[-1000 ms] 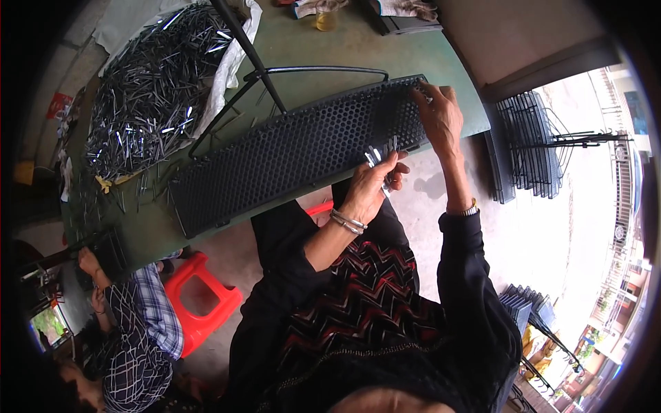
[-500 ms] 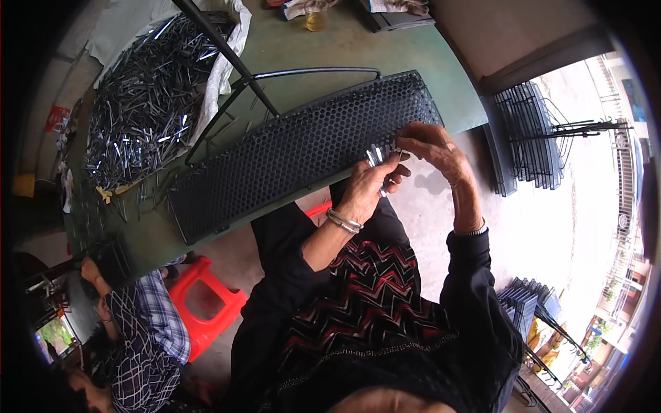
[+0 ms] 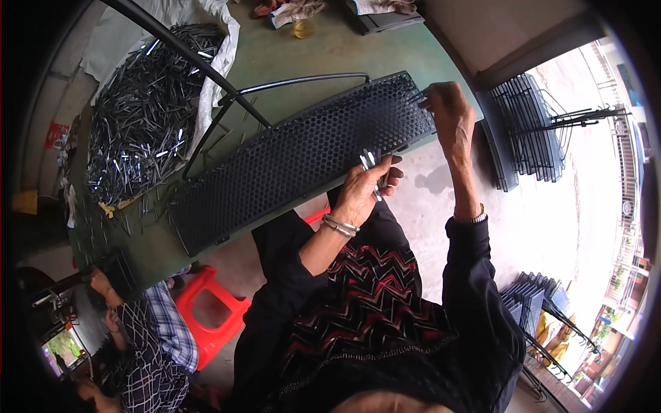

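Note:
A long black perforated metal panel [image 3: 303, 151] with a bent rod frame lies slanted across the green table. Near its front edge, my left hand [image 3: 361, 196] is closed around a small bundle of shiny metal strips [image 3: 370, 162], whose ends poke out between the fingers. My right hand [image 3: 451, 113] is raised at the panel's far right corner. Its fingertips are pinched on what looks like a single thin metal strip [image 3: 417, 97], mostly blurred against the mesh.
A white-lined heap of loose metal strips [image 3: 148, 117] fills the table's left. Gloves [image 3: 297, 11] and a glass of yellow liquid [image 3: 303, 28] stand at the back. Stacked mesh panels [image 3: 527, 131] are at right. A red stool [image 3: 215, 313] and another person [image 3: 155, 344] are at lower left.
My right hand has moved from beside my left hand up and away to the panel's right corner. My left hand still holds the strips, slightly lower.

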A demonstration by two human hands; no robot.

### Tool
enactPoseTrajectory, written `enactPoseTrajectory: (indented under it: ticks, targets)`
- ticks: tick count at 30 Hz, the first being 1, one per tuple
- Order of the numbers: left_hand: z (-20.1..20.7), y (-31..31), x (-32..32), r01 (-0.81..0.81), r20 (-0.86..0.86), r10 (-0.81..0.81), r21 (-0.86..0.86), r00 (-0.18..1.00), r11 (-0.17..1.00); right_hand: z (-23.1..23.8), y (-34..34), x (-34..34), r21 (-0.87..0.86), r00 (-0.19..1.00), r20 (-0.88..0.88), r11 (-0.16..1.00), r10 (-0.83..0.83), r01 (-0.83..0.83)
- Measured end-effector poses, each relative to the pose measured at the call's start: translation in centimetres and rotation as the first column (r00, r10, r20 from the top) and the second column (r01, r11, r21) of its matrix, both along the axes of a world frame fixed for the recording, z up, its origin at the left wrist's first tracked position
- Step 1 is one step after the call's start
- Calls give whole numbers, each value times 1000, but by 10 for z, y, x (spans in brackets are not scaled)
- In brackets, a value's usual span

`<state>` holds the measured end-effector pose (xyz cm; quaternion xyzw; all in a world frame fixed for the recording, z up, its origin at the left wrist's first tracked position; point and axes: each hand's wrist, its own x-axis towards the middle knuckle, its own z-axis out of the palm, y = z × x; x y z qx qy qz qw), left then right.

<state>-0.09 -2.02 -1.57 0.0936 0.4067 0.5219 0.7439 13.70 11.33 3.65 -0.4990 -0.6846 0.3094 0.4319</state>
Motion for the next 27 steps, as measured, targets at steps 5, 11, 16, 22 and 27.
enactPoseTrajectory:
  ticks: [5, 11, 16, 22, 27]
  targets:
    - [0, -1, 3, 5, 84, -1, -54, 996, 999, -24, 19, -7, 176, 995, 10, 980, -98, 95]
    - [1, -4, 6, 2, 121, 4, -51, 993, 999, -28, 20, -4, 165, 994, 26, 981, -110, 104]
    - [5, -6, 7, 20, 86, -16, -35, 996, 999, -30, 19, -5, 211, 989, 64, 970, -135, 119]
    - [-1, -6, 5, 8, 114, -5, -23, 993, 1000, -34, 22, -7, 250, 981, 134, 962, -144, 107]
    - [4, -6, 5, 22, 144, -20, -10, 989, 1000, -34, 25, -9, 224, 959, 267, 974, -95, 34]
